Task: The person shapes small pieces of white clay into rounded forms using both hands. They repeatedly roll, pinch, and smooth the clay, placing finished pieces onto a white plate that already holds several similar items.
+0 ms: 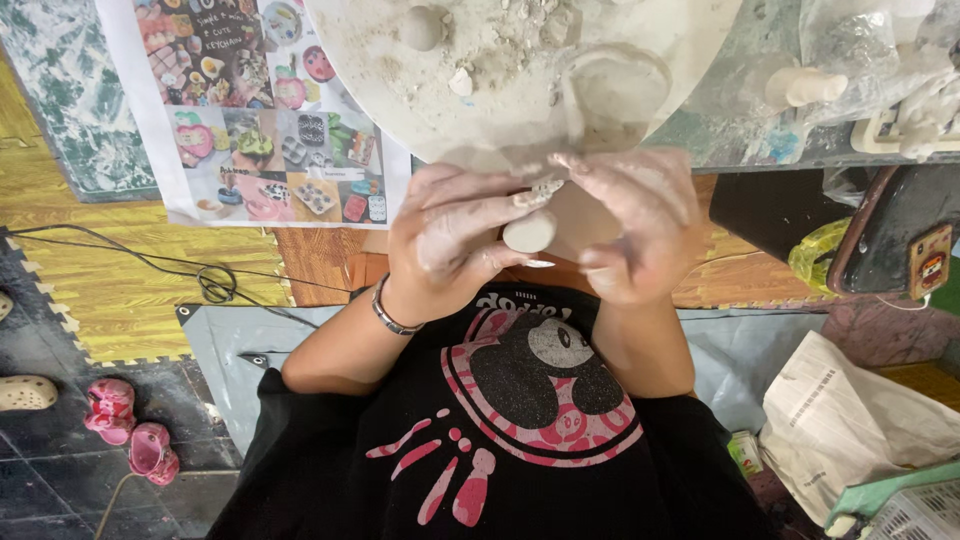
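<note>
Shaping step: left hand (450, 235) and right hand (635, 225), both clay-smeared, pinch a small clay lump (529, 232) between fingertips just below the round board (520, 80); next move likely needs gentle, even pressure.

Round board (380, 60) cut by top edge; clay lump (529, 232) half-hidden between hands (shape unclear).

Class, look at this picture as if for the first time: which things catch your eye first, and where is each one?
At the centre, two clay-smeared hands meet: the left hand and the right hand hold a small pale clay lump between them. Above them lies a round white board strewn with clay crumbs. At lower left, small pink shoes sit on the dark floor.
</note>
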